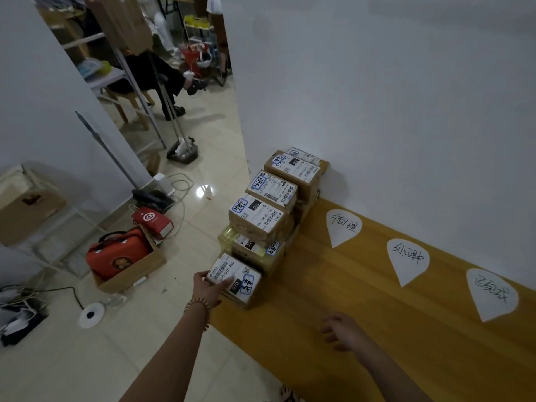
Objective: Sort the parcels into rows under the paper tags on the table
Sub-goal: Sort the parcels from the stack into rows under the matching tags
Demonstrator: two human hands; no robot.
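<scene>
Several cardboard parcels with white shipping labels are piled at the left end of the yellow wooden table (333, 300), running back to the wall. My left hand (207, 290) grips the left side of the nearest parcel (236, 281), labelled 070, at the table's near-left corner. Behind it sit a parcel marked 220 (252, 248), one marked 150 (256, 214) and others (295, 166). My right hand (343, 330) hovers over the table's front part with loosely curled fingers, holding nothing. Three white paper tags (343, 226) (407, 259) (491, 294) lie along the wall.
The white wall (391, 97) borders the table's far side. On the tiled floor to the left are a cardboard box holding an orange bag (120, 255), a red bag (152, 221), cables, and a dustpan (182, 153). A seated person (162, 74) is in the back room.
</scene>
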